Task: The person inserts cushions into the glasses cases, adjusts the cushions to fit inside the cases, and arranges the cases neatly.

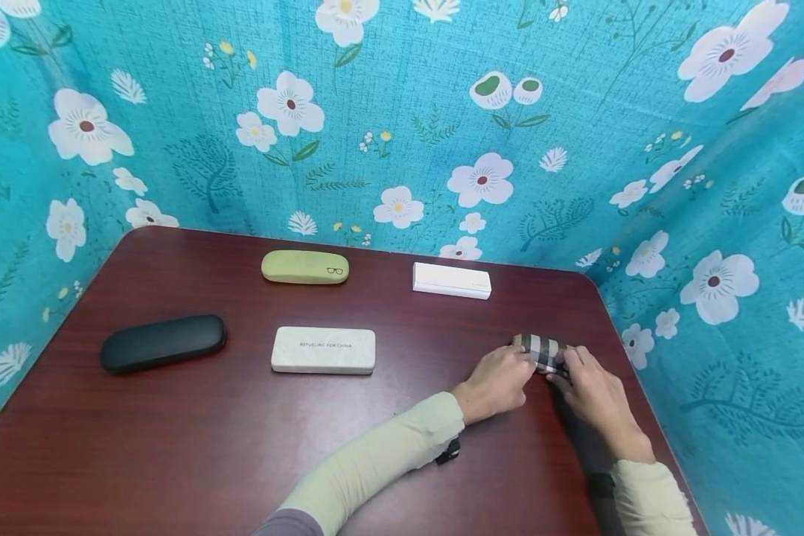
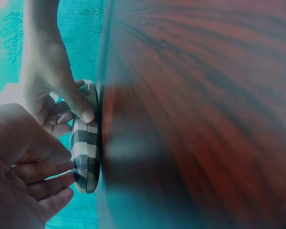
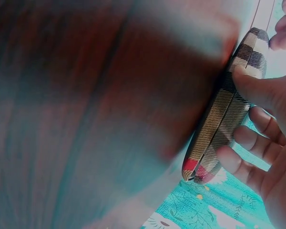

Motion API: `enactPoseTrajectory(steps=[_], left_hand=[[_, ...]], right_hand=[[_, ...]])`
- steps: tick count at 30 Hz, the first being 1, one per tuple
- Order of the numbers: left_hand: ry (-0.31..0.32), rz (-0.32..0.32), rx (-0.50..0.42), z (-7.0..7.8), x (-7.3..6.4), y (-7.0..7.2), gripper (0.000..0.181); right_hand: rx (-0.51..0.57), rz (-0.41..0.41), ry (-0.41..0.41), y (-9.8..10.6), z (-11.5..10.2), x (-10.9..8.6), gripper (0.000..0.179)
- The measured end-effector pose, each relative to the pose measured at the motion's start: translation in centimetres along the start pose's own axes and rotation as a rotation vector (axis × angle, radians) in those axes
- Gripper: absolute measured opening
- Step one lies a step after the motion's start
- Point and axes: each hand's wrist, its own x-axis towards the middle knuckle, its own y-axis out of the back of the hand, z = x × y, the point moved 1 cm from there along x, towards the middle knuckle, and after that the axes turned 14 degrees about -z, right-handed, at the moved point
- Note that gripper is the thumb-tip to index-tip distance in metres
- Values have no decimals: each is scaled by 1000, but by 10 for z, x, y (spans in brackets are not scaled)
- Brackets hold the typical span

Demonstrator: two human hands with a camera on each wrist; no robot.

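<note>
A plaid glasses case [image 1: 543, 351] in black, white and tan lies shut at the table's right side, with a red patch near one end. My right hand [image 1: 595, 391] holds its right part. In the right wrist view the right thumb [image 3: 257, 86] presses along the seam and the fingers bend over the lid side. My left hand [image 1: 499, 381] is at the case's left end. In the left wrist view its fingertips [image 2: 66, 179] touch or nearly touch the lid side, and its thumb does not reach round the front.
Other cases lie on the dark red table [image 1: 194, 439]: a black one [image 1: 164, 344], a pale grey lettered one [image 1: 324, 350], a yellow-green one [image 1: 304, 267] and a white one [image 1: 452, 281]. A blue flowered cloth [image 1: 375, 126] stands behind and beside the table.
</note>
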Motion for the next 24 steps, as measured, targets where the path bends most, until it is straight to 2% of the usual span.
enactPoseTrajectory(steps=[7,12,16,21,24], left_hand=[[-2,49,-13,-1,-3,1,12],[-29,69,-25,-3,-13,4,7],[-77,100,-43,-9,-29,15,11],[-127,126,-58,-15,-55,28,18],[-164,129,-68,-19,-72,34,21]], right_hand=[[-24,53,40,0,3,-3,50],[4,98,39,5,-6,-10,41],[44,126,89,13,-17,-9,34],[94,135,219,28,-33,-3,51],[128,130,276,34,-44,0,48]])
